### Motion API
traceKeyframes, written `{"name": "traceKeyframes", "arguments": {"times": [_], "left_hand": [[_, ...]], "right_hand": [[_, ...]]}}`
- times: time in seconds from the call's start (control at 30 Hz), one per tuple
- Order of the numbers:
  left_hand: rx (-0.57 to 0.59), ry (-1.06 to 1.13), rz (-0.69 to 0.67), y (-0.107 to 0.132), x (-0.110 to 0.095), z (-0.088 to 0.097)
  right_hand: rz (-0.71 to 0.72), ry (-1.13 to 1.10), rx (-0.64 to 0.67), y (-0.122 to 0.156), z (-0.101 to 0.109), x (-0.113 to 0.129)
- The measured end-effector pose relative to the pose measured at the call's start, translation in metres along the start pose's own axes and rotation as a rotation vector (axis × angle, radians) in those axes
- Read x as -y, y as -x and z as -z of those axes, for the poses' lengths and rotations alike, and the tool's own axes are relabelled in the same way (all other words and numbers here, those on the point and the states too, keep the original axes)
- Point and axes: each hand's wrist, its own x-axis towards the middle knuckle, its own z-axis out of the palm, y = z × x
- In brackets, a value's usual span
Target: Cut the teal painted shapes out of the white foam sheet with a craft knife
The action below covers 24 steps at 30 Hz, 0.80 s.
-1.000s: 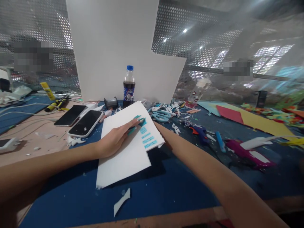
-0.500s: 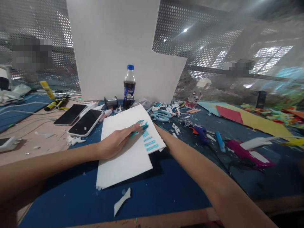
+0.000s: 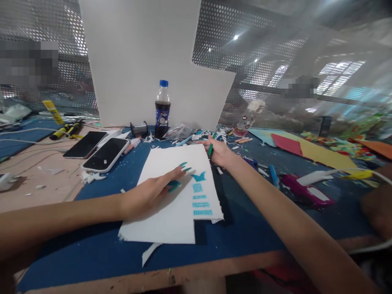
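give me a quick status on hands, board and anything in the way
Left hand resting on board. Right hand at its far right corner, grip unclear. Blue patterns facing up. Loose scraps beyond far edge.

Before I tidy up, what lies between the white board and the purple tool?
The head view shows the right forearm, then a blue stick near the purple tool.

Just one head cam, above and behind the fingers (image 3: 169, 176), pretty close, facing forward and down over the counter (image 3: 235, 239).
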Motion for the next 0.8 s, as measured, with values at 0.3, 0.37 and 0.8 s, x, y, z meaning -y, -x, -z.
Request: {"name": "traceKeyframes", "arguments": {"times": [0.3,0.37,0.8], "left_hand": [[0.022,0.247,0.008,-0.006,0.003,0.011],[0.040,0.233,0.016,-0.005,0.006,0.012],[0.217,-0.270,0.109,-0.008,0.005,0.010]], "right_hand": [[0.191,0.579,-0.105,0.004,-0.035,-0.015],[0.219,0.725,-0.161,0.004,-0.036,-0.008],[0.345,1.202,-0.259,0.015,0.034,-0.007]]}}
